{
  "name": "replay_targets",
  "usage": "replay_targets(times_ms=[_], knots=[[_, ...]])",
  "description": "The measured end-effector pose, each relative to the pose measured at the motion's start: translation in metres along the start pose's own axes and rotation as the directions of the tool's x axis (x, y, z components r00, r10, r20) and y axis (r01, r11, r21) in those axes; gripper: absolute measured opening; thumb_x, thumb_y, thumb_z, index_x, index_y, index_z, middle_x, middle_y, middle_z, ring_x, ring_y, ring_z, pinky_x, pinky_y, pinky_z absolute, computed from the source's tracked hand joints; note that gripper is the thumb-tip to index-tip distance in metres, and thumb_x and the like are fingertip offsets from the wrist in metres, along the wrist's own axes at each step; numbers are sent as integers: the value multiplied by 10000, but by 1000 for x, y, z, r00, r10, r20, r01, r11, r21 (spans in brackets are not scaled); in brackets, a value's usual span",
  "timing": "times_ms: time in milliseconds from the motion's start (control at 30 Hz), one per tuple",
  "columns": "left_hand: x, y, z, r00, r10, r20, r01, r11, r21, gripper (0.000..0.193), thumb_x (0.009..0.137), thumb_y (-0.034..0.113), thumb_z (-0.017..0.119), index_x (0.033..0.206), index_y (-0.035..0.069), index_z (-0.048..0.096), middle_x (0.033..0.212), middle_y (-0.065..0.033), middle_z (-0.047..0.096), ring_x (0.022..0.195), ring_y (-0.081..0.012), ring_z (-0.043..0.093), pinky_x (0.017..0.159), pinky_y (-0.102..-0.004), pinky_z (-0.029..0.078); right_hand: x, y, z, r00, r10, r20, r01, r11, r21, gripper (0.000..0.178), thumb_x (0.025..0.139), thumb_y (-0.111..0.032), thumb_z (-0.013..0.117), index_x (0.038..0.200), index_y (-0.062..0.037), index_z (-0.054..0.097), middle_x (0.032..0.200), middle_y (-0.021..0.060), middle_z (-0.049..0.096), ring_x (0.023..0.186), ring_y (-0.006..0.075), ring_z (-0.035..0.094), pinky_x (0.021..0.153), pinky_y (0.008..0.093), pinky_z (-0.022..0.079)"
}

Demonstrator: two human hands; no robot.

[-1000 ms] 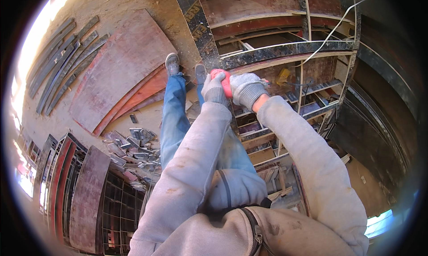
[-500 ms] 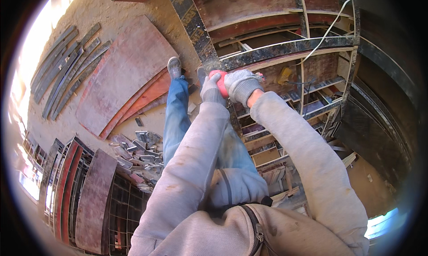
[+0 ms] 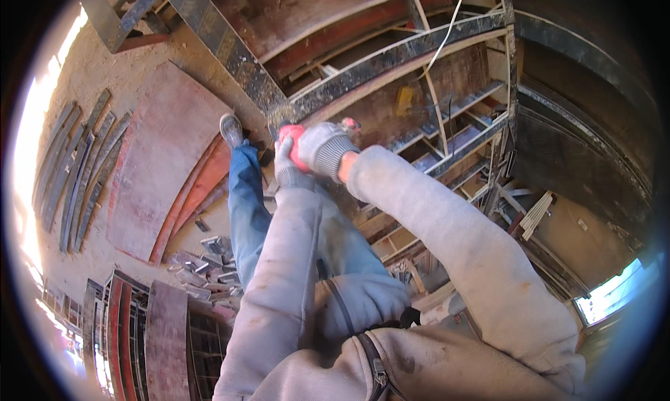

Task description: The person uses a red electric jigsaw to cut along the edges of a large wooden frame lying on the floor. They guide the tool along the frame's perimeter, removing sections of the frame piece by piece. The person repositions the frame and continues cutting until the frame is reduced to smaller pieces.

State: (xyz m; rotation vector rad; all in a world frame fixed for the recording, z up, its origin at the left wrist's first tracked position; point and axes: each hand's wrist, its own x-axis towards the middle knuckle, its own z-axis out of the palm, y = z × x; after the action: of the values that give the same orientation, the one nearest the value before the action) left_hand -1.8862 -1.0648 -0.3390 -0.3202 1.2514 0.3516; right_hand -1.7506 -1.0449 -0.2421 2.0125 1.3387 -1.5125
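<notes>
Both my gloved hands are closed around a red hand-held power tool (image 3: 290, 134), out in front of my legs. My left hand (image 3: 285, 165) wraps its near left side, and my right hand (image 3: 325, 150) grips the body from the right. The tool's dark front end points at the corner where a dusty black-faced board (image 3: 227, 46) meets the curved edge of a large wooden frame (image 3: 391, 57). Whether it touches the wood I cannot tell. A small red part of the tool shows beyond my right hand.
Reddish curved panels (image 3: 164, 157) lie stacked on the ground at left, beside long dark curved strips (image 3: 80, 171). Offcuts (image 3: 209, 265) are heaped near my left leg. A white cable (image 3: 447, 34) hangs across the frame. A yellow object (image 3: 404, 101) sits inside it.
The view has swung, so the frame, panels and my hands appear farther left, and most things lower. Both hands keep their hold on the tool at the frame's corner.
</notes>
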Motion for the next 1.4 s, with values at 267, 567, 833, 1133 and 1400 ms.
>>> replay_targets(times_ms=[267, 567, 833, 1133, 1400], knots=[[25, 35, 33, 998, -68, -2, 67, 974, 217, 352, 979, 256, 606, 1213, 0, 664, 1186, -181, 735, 1085, -348, 709, 1029, -471, 550, 9, 5, -24, 994, -82, -68, 61, 962, -267, 317, 902, -289, 680, 1118, -86, 792, 1143, 152, 786, 1052, 316, 763, 878, 483, 609], [-6, 13, 1, 991, 10, 135, -17, 999, 48, 390, 1012, 310, 628, 1291, 37, 642, 1258, -177, 704, 1137, -360, 685, 985, -525, 564, -7, -17, -16, 999, -24, -35, 22, 998, -66, 339, 991, -288, 557, 1176, -125, 791, 1132, 173, 782, 1058, 304, 761, 919, 460, 588], [45, 52, 32, 984, -175, -36, 179, 964, 196, 354, 1034, 303, 544, 1217, 30, 676, 1209, -155, 748, 1109, -354, 695, 1028, -502, 538, 11, -22, -50, 997, -72, 19, 74, 938, -337, 337, 855, -297, 758, 1119, -90, 792, 1127, 143, 788, 1057, 304, 762, 895, 436, 604], [37, 19, -18, 962, -49, 269, -21, 968, 252, 410, 1010, 297, 641, 1359, 88, 582, 1292, -136, 668, 1180, -300, 656, 1042, -487, 522, 2, -37, -37, 974, 223, 26, -221, 973, -65, 317, 871, -334, 729, 1151, -188, 759, 1172, 72, 783, 1041, 371, 750, 847, 482, 606], [-68, 71, 66, 999, 11, -50, 9, 922, 387, 654, 894, 110, 774, 1496, 52, 524, 1311, -109, 648, 1126, -244, 661, 999, -372, 533, -54, -53, -68, 970, 227, 90, -215, 968, -126, 387, 857, -223, 696, 1192, -34, 656, 1010, 178, 776, 943, 374, 768, 825, 481, 620]])
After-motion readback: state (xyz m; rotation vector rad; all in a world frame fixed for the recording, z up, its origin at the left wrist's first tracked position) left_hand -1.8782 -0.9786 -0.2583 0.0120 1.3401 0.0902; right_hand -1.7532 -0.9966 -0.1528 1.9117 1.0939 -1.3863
